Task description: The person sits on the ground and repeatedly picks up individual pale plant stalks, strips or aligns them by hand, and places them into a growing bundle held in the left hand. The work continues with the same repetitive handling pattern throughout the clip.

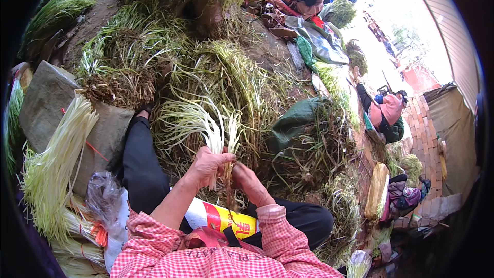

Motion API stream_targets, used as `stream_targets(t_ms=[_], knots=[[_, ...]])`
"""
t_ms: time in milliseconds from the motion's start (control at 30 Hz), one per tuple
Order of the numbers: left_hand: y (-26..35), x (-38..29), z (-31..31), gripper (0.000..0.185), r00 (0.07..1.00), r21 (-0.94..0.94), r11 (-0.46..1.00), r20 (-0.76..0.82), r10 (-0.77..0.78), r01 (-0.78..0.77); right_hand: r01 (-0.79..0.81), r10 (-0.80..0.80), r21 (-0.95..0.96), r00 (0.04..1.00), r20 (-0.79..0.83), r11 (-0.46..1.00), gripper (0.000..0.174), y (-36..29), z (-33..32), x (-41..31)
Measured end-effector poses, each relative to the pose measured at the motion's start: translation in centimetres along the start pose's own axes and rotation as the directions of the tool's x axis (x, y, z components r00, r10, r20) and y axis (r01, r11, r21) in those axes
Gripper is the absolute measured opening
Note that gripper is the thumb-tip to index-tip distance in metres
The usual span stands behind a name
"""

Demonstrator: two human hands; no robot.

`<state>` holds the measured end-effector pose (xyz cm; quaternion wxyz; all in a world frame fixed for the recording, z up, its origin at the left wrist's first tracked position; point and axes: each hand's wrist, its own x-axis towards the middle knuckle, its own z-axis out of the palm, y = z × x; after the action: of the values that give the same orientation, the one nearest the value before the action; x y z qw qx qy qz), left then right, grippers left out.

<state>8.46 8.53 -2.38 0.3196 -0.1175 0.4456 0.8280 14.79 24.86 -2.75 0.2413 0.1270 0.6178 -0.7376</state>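
My left hand grips a bunch of pale chives, stems pointing down and leaves fanning up and left. Close beside it on the right, my right hand holds the brown, dry lower part of a smaller clump of pale leaves, which also touches my left thumb. Both hands are above my lap, over a white, red and yellow printed sack or wrap. A large heap of uncleaned leafy stalks lies just beyond.
Cleaned pale chives rest on a grey slab at left, above tied bundles. A clear plastic bag is near my knee. A green sheet lies at right. Other people sit farther off among heaps.
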Motion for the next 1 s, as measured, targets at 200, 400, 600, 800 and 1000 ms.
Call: stream_targets(t_ms=[200, 400, 600, 800, 1000], knots=[[-0.9, -0.1, 0.3, 0.019, 0.997, 0.065, 0.998, 0.082, -0.004, -0.001, 0.109, 0.043, 0.634, 0.975, -0.219, 0.766, 0.029, 0.2, 0.6, 3.7], [0.1, -0.7, 0.7, 0.012, 1.000, -0.068, 0.997, 0.010, -0.025, 0.025, 0.299, -0.071, 0.611, 0.927, -0.367, 0.733, 0.009, 0.4, 0.6, 4.2], [-0.4, 0.1, -0.1, 0.009, 0.994, -0.217, 0.974, -0.071, -0.088, 0.071, 0.487, -0.215, 0.561, 0.850, -0.482, 0.670, 0.011, -0.2, 2.5, 3.5], [1.3, 0.3, -0.9, 0.016, 0.991, -0.209, 0.977, -0.114, -0.064, 0.039, 0.425, -0.184, 0.605, 0.889, -0.419, 0.673, 0.010, -2.1, 2.1, 1.9], [1.7, 0.8, -1.3, 0.013, 0.986, -0.216, 0.976, -0.168, 0.000, -0.037, 0.143, -0.022, 0.789, 0.987, -0.162, 0.598, 0.018, -3.0, 0.7, 0.6]])
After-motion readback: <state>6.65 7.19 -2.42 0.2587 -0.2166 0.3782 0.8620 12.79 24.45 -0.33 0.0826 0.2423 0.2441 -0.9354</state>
